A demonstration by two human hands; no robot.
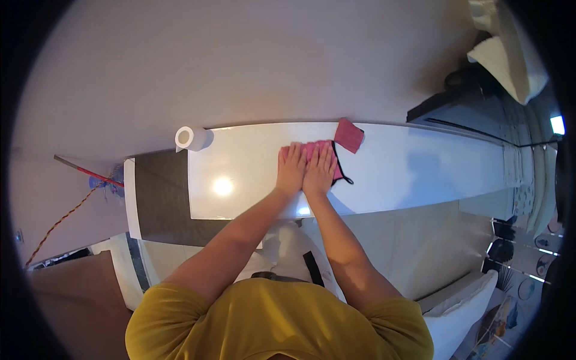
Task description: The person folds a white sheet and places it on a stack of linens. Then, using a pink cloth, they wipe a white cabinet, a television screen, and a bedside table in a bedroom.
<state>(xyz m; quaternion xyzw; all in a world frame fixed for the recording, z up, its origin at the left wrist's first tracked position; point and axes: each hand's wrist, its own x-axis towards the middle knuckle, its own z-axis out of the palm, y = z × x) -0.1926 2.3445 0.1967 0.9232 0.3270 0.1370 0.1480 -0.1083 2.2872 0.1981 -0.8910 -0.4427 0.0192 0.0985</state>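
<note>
A pink cloth (339,172) with a black edging and a small black hanging loop lies on the white glossy tabletop (243,171). My left hand (291,170) rests flat on the cloth's left part, palm down, fingers pointing away from me. Beside it, my right hand (320,172) presses flat on the right part, fingers slightly spread. Much of the cloth is hidden under both hands. Just beyond its upper right corner, a smaller folded reddish-pink cloth (349,136) sits at the tabletop's far edge.
A white paper roll (191,138) stands at the far left corner, by the wall (270,67). Left of the white top is a dark grey surface (162,193). A black flat device, perhaps a screen (454,108), is at the far right. A twisted cord (67,216) hangs at left.
</note>
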